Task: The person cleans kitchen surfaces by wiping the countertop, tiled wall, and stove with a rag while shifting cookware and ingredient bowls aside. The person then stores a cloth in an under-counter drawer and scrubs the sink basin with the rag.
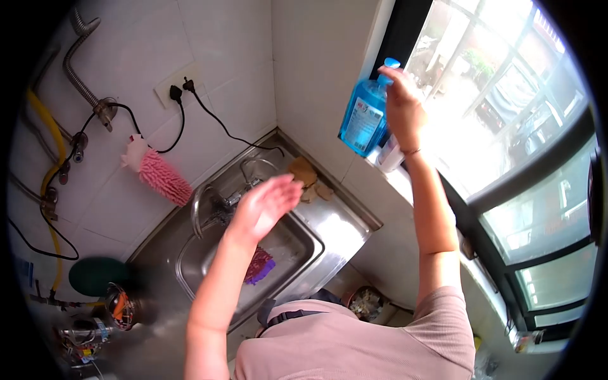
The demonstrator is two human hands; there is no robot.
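Observation:
My right hand (pixel 405 104) is raised to the windowsill at the upper right, its fingers closed at the neck of a blue plastic bottle (pixel 363 120). The bottle has a white label and a blue top; whether its base rests on the sill I cannot tell. Close below that hand, a white bottle (pixel 390 155) stands on the sill, partly hidden by the wrist. My left hand (pixel 265 206) hangs over the sink with fingers stretched out, holding nothing. Under it lie the metal sink (pixel 297 244) and a dark red and purple cloth (pixel 258 266). Part of the faucet (pixel 201 212) shows beside that hand.
Brown cloths or sponges (pixel 309 180) lie on the sink's back corner. A pink chenille duster (pixel 161 174) hangs on the tiled wall near two black plugs (pixel 182 88). A green round object (pixel 95 276) and utensil holders (pixel 120 307) stand at left. The window (pixel 500 95) is at right.

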